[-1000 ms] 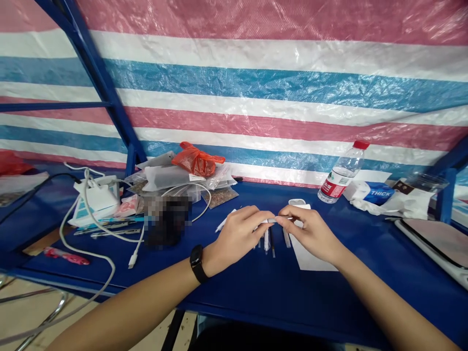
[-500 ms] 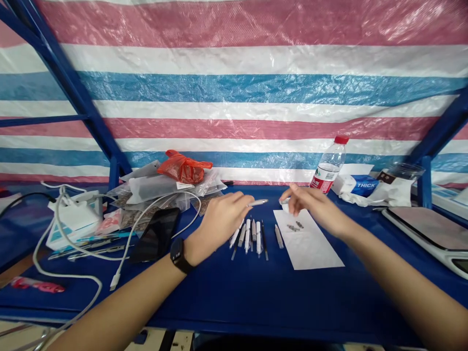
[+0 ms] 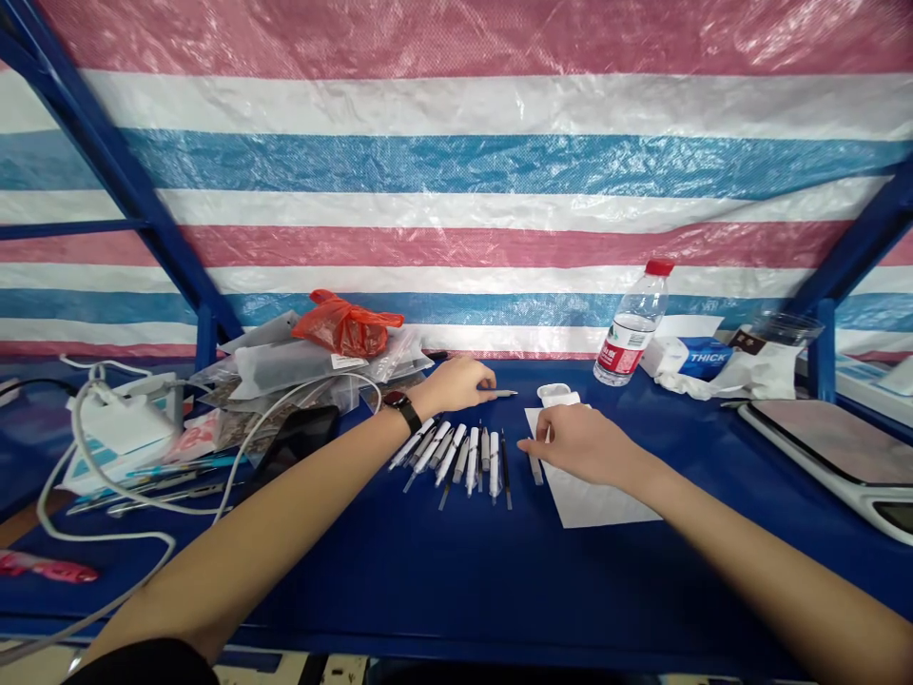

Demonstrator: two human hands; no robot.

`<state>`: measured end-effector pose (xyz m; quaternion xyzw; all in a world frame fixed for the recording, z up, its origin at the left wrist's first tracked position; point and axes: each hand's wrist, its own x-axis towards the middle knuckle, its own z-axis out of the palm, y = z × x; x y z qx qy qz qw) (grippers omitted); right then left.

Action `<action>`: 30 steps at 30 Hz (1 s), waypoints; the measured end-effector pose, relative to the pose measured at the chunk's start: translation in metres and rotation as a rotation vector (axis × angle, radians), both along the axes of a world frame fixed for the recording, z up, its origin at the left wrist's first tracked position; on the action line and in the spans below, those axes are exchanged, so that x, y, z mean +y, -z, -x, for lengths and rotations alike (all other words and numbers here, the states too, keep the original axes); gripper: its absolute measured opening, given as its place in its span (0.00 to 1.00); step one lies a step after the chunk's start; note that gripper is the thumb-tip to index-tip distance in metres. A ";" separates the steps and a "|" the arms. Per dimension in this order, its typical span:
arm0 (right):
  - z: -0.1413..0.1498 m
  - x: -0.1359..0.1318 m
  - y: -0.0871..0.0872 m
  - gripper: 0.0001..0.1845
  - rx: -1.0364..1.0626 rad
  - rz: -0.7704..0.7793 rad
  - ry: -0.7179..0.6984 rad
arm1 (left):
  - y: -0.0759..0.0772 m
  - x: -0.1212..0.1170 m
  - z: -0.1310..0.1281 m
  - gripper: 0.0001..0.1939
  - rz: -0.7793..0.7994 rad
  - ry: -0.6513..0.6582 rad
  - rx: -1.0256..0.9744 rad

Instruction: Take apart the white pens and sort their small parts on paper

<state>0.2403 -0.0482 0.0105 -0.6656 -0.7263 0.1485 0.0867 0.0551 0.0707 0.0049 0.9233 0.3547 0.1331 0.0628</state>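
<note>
Our left hand (image 3: 453, 385) is closed around a slim grey pen (image 3: 501, 392), whose tip sticks out to the right, just beyond a row of white pen-like tubes (image 3: 456, 457) laid side by side on the blue desk (image 3: 357, 580). Our right hand (image 3: 581, 442) reaches over a sheet of white paper (image 3: 599, 504) with its fingers loosely curled; we cannot tell whether it holds anything. A small white tray (image 3: 554, 392) sits just beyond that hand, at the paper's far edge, and a water bottle (image 3: 631, 328) stands farther back.
</note>
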 end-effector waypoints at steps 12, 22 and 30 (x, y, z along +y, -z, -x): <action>0.004 0.011 -0.013 0.06 0.568 0.093 -0.034 | 0.006 -0.055 0.058 0.11 -0.169 -0.188 -0.274; 0.040 -0.010 0.009 0.10 0.045 -0.032 0.033 | 0.017 -0.059 0.058 0.12 -0.290 -0.265 -0.235; 0.050 -0.008 0.003 0.13 -0.169 0.055 -0.023 | 0.018 -0.065 0.054 0.11 -0.291 -0.331 -0.406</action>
